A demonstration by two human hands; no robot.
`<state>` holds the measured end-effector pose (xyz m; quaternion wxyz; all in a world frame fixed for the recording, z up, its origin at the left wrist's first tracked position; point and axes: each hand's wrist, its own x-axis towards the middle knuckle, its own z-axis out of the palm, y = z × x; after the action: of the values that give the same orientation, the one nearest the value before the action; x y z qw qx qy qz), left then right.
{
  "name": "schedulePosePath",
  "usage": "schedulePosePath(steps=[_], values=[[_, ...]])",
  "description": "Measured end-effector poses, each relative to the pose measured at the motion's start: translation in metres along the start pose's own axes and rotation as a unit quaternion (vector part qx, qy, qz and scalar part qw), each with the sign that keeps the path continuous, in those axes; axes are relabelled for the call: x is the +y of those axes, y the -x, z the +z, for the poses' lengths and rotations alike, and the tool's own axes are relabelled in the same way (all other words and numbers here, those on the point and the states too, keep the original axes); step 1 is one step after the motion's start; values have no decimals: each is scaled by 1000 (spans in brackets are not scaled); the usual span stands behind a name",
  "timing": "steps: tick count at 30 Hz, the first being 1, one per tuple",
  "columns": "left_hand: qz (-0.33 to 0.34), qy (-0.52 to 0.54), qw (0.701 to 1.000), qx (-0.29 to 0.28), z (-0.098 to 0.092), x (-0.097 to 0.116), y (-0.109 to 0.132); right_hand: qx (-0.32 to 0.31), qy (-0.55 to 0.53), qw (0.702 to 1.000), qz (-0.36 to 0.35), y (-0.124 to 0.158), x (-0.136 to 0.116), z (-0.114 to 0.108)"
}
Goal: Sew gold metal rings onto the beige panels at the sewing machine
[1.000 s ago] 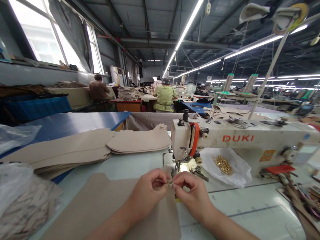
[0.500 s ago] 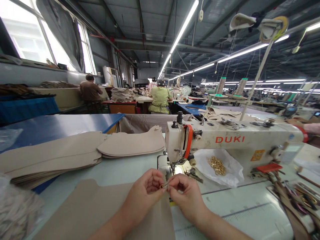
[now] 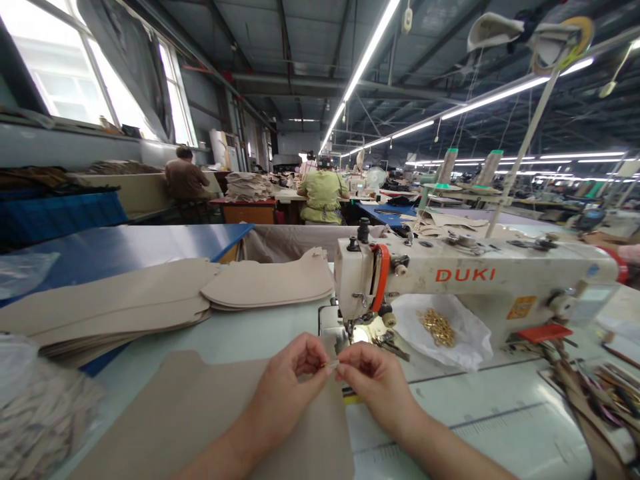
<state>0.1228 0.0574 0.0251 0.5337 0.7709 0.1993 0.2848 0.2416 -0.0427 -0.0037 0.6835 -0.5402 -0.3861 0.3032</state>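
Observation:
In front of the sewing machine's needle, my left hand (image 3: 287, 380) and my right hand (image 3: 380, 383) meet fingertip to fingertip. A small gold ring (image 3: 325, 365) is pinched in the left fingers, mostly covered by them. The right fingers grip a short pale strip (image 3: 333, 365) that reaches to the ring; whether it passes through cannot be made out. Below both hands, a large beige panel (image 3: 210, 413) lies flat on the table. The white sewing machine (image 3: 465, 275) stands just behind, its needle area lit.
Gold metal pieces (image 3: 436, 327) lie in a white plastic bag (image 3: 473, 347) under the machine arm. Stacked beige panels (image 3: 125, 300) sit at left, near a bag of fabric strips (image 3: 45, 413). Tools and straps (image 3: 595, 407) lie right. Co-workers sit farther back.
My view has shifted slightly, so the machine appears a little further right. Both hands stay together, and the gold ring has turned, showing less of its loop between the fingertips.

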Motion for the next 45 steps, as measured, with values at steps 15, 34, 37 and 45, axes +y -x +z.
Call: schedulePosePath(steps=[15, 34, 37, 45], values=[[-12, -85, 994, -67, -5, -8, -1, -12, 153, 988, -23, 2, -5, -4], [-85, -124, 986, -76, -13, -3, -4, 2, 172, 985, 6, -1, -1, -6], [-73, -135, 985, -78, -15, -2, -4, 14, 148, 988, 44, -3, -2, -5], [109, -285, 952, -36, -18, -15, -14, -11, 115, 984, 134, -14, -5, -7]])
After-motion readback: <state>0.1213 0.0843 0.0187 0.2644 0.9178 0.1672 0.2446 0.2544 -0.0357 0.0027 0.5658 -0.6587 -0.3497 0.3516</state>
